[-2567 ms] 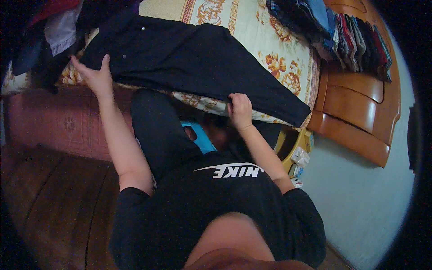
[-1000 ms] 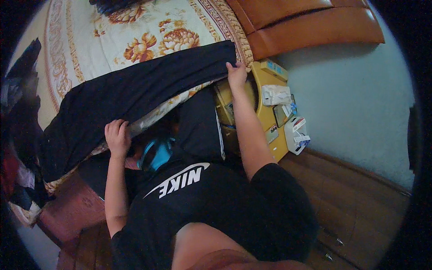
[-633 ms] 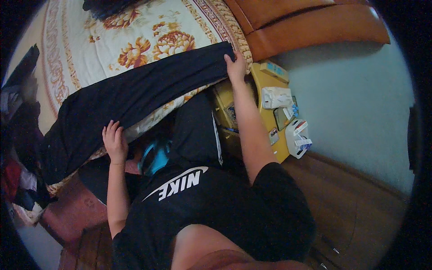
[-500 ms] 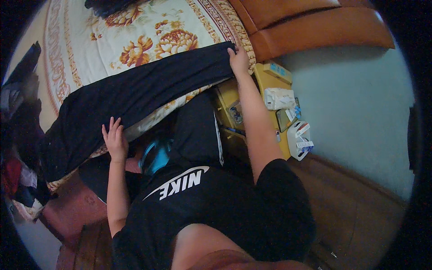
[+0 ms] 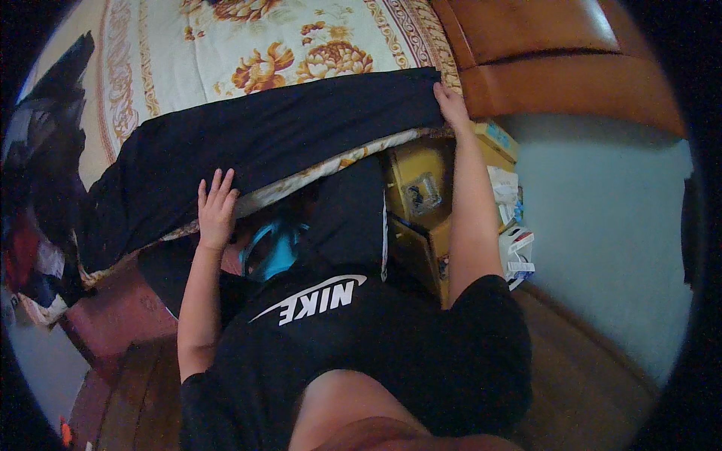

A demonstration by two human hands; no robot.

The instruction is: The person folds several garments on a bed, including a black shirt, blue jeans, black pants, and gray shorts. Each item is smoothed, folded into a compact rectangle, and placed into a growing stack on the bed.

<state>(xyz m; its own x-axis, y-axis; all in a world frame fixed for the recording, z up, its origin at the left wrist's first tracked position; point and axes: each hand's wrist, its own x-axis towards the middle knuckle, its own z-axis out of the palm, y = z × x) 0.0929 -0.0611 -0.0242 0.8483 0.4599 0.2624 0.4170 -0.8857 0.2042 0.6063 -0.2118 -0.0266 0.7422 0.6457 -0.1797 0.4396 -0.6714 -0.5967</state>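
A long strip of black cloth, which looks like trousers folded lengthwise, lies along the near edge of a flowered bedspread. My left hand rests on the near edge of the trousers with its fingers spread. At their right end, my right hand grips the corner, the fingertips partly hidden against the dark cloth. The cloth lies fairly flat between both hands, and its left end droops toward the bed's corner.
A brown padded headboard borders the bed on the right. Beside my right arm stands a yellow cabinet with small packages. Dark clothes are heaped at the left. Below the bed edge are a turquoise object and a reddish surface.
The whole view has shifted, so the bed and both hands appear further right. My right hand stays at the trousers' right corner; the left remains on the near edge, fingers still spread.
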